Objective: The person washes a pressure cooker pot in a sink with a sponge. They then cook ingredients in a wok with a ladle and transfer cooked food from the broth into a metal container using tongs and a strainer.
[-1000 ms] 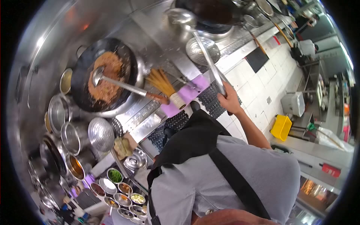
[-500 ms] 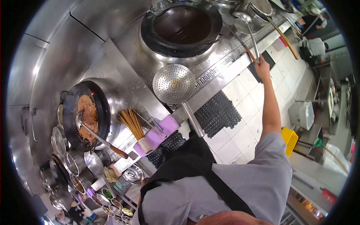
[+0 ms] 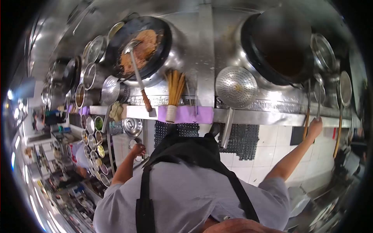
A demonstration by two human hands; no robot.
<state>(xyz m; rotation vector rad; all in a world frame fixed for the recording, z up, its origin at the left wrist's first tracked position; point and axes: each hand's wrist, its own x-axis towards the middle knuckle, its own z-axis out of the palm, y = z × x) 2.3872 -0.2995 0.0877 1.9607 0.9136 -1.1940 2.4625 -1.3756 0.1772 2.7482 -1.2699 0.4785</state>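
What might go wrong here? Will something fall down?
Maybe! The strainer has its handle sticking out past the counter, so a bump might knock it off. The right hand grips a ladle beside a wooden handle and could knock that. Another ladle leans over the wok and might slip.

The right grip [image 3: 315,127] is closed around the handle of a metal ladle [image 3: 319,103] at the front edge of the steel table [image 3: 225,23]. The left grip [image 3: 138,150] hangs near a shiny lid [image 3: 132,127]. A wooden-handled ladle [image 3: 137,72] rests in the left wok [image 3: 167,42], among reddish-brown food [image 3: 147,40]. A bundled brush [image 3: 175,91] touches a purple cloth [image 3: 204,114]; a perforated skimmer [image 3: 236,87] lies beside the right wok [image 3: 248,50].
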